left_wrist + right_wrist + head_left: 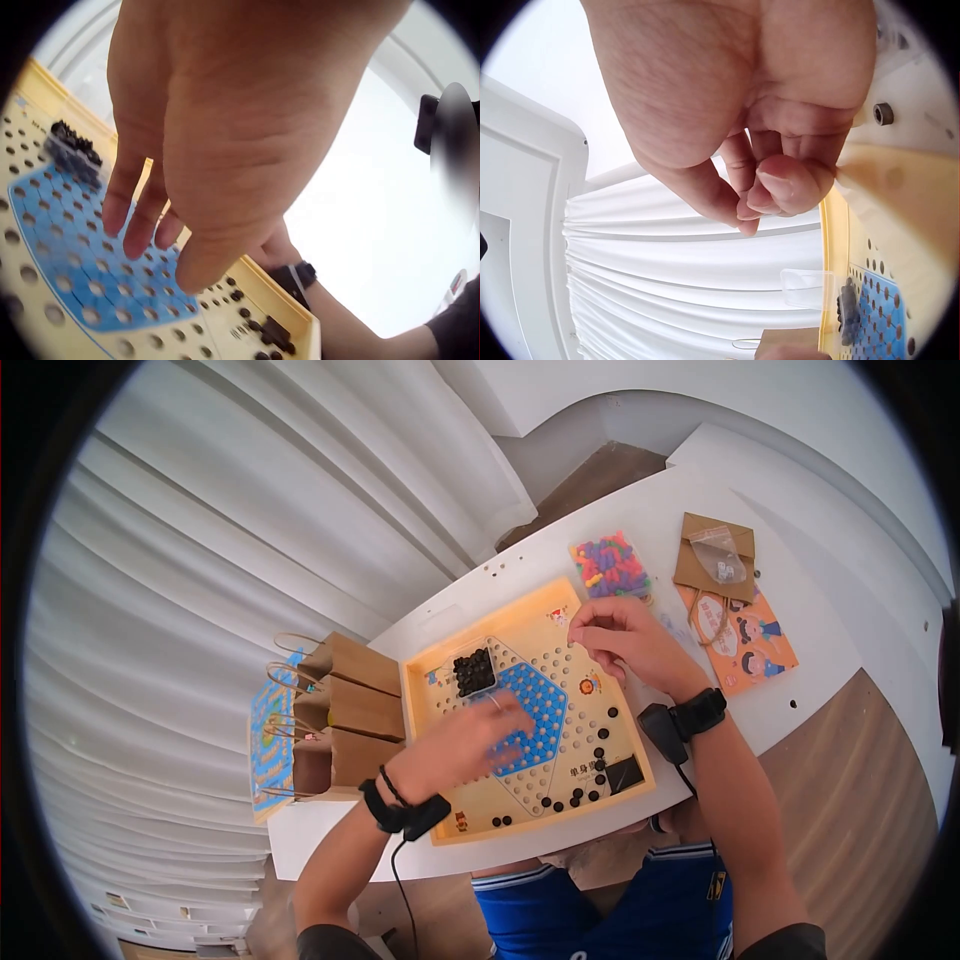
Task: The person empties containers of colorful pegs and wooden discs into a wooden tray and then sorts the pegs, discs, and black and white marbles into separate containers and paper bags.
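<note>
A wooden game board (470,830) with a blue hexagon (545,705) and rows of holes lies on the table. Over the hexagon is my left hand (465,738), blurred in the head view; the left wrist view shows its fingers (140,232) reaching down, loosely bent, with nothing between them. A clear box of black pieces (474,672) sits on the board just beyond that hand. My right hand (635,645) hovers at the board's far right edge, fingers (786,184) loosely curled, no piece showing in them. Several loose black pieces (577,793) lie along the board's near right side.
Brown paper bags (365,710) stand left of the board, beside a blue illustrated box (272,725). A tray of colourful pieces (612,565) is behind the board. To the right lie a flat paper bag (690,565) and an orange booklet (770,650). A white curtain (300,490) hangs behind.
</note>
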{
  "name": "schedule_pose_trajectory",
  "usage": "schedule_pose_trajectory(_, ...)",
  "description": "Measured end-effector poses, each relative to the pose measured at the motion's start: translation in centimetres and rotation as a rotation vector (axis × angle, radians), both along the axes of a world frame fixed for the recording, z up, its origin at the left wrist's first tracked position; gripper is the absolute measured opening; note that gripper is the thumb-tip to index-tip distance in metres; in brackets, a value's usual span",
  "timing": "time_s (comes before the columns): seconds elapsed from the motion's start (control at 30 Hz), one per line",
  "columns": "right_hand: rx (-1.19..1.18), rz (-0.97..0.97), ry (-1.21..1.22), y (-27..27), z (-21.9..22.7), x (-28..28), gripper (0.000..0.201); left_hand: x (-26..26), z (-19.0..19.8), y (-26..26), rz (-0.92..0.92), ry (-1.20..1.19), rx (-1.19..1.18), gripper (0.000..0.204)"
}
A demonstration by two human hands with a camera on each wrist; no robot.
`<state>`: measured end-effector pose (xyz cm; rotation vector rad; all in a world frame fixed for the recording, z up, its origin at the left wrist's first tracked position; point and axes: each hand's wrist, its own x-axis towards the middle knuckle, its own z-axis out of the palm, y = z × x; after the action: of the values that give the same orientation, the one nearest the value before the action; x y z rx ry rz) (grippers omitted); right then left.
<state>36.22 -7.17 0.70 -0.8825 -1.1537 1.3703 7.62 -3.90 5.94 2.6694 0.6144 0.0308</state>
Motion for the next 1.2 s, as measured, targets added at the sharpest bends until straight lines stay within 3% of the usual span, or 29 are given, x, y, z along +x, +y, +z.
schedule_pose_trajectory(0.03, 0.01, 0.0, -0.01, 0.0, -0.1, 0.0, 0.009, 0.2, -0.3, -1.0, -0.15, 0.036, -0.049, 0.029)
schedule_pose_trajectory(0.13, 0.006, -0.001, -0.015, 0.1, -0.1, 0.0, 0.009, 1.3, 0.1, -4.0, -0.162, 0.204, -0.236, 0.034)
schedule_pose_trajectory(0.27, 0.019, 0.001, -0.028, 0.1, -0.1, 0.0, 0.009, 1.7, -1.6, -5.1, -0.26, 0.149, -0.159, 0.037)
schedule_pose_trajectory(0.53, 0.0, -0.018, -0.01, 0.0, 0.2, -0.2, 0.014, 2.1, -2.0, -5.0, -0.389, 0.087, -0.06, 0.018)
schedule_pose_trajectory(0.77, 0.012, -0.003, -0.027, 0.1, 0.0, -0.1, 0.009, 1.5, -1.4, -4.5, -0.354, 0.249, 0.06, 0.017)
schedule_pose_trajectory(0.93, 0.004, -0.007, -0.021, 0.1, -0.1, -0.2, 0.009, 0.0, -2.2, -2.5, -0.18, 0.215, 0.174, 0.016)
schedule_pose_trajectory(1.2, -0.01, -0.003, -0.011, 0.0, 0.1, -0.2, 0.014, -1.2, -0.9, 0.7, -0.014, 0.15, 0.072, 0.016)
